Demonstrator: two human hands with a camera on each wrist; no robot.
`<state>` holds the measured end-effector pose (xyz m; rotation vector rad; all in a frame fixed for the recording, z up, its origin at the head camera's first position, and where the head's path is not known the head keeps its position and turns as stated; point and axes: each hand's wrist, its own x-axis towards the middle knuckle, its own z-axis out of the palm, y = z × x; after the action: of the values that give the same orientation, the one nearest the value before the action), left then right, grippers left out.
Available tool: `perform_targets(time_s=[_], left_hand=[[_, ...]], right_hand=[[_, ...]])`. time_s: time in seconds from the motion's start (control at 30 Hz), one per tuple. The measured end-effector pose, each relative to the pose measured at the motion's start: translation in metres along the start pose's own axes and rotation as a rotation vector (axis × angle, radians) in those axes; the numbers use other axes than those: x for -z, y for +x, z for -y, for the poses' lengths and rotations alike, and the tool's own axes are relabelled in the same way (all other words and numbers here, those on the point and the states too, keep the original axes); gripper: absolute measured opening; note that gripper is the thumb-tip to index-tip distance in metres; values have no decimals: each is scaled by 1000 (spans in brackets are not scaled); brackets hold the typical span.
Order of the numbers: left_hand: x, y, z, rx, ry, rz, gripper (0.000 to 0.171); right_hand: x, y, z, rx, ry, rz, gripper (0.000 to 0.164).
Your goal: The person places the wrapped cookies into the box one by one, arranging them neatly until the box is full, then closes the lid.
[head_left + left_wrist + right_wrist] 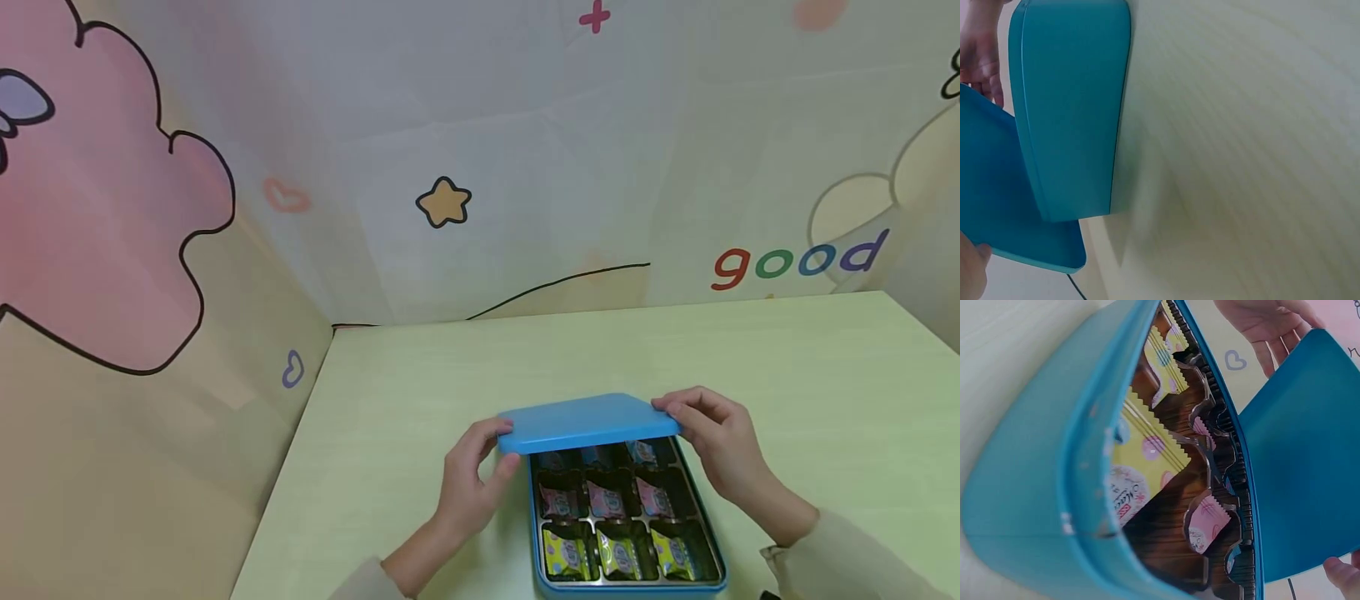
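A blue lid (pixel 588 423) is tilted over the far part of a blue box (pixel 633 592), its back edge higher than its front. My left hand (pixel 468 482) pinches the lid's left end, thumb below and fingers at the edge. At the opposite end, my right hand (pixel 723 442) grips the lid's right corner. Inside the box, a dark divided tray holds wrapped sweets: yellow (pixel 618 557) in the front row, pink (pixel 606 500) in the middle, blue (pixel 642 452) at the back, partly hidden by the lid. The right wrist view shows the lid's underside (pixel 1310 462).
The box stands on a pale green tabletop (pixel 405 375) near its front. Behind the table rises a wall covering (pixel 525 167) printed with a star, hearts and the word "good". Another printed panel (pixel 112 467) borders the left side.
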<state>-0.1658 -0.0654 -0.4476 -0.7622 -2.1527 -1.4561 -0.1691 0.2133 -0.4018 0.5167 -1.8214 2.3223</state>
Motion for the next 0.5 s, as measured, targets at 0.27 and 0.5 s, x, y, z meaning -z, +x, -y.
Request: perform_targets(time_s=[0.27, 0.5], left_hand=[[-4, -8, 0, -64, -15, 36, 25], [-8, -13, -3, -98, -23, 67, 25]], right_hand=[[1, -8, 3, -55, -22, -61, 22], [4, -15, 1, -74, -41, -103, 21]])
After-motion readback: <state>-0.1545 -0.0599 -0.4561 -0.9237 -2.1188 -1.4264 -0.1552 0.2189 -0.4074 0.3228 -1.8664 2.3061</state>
